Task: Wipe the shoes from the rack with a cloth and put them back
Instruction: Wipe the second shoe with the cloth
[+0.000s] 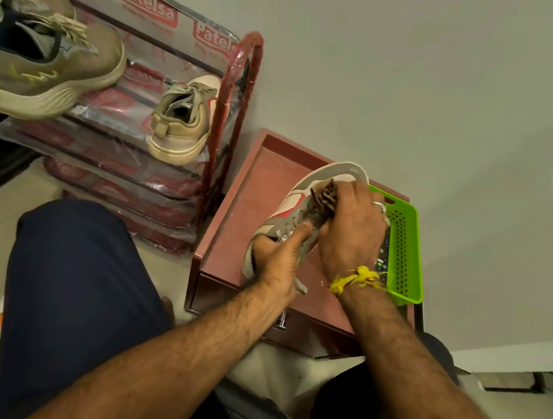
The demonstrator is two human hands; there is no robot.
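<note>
Shoe rack (235,108), plastic-wrapped, held one beige sneaker (183,123) on a shelf and an olive pair (43,62) on top. Red tray-top stand (233,211) carried a green basket (405,244); its contents were mostly hidden. Grey-red shoe (297,208) was over the stand. Left hand (279,261) gripped its heel. Right hand (352,228) pressed a dark cloth (321,200) at the tongue. Likely best: steady the heel, rub toward the toe.

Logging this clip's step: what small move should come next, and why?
Probably draw the cloth from the laces toward the toe. The left hand grips the shoe at its heel over the small table, and the right hand presses the cloth only mid-shoe; the toe is uncovered.
</note>
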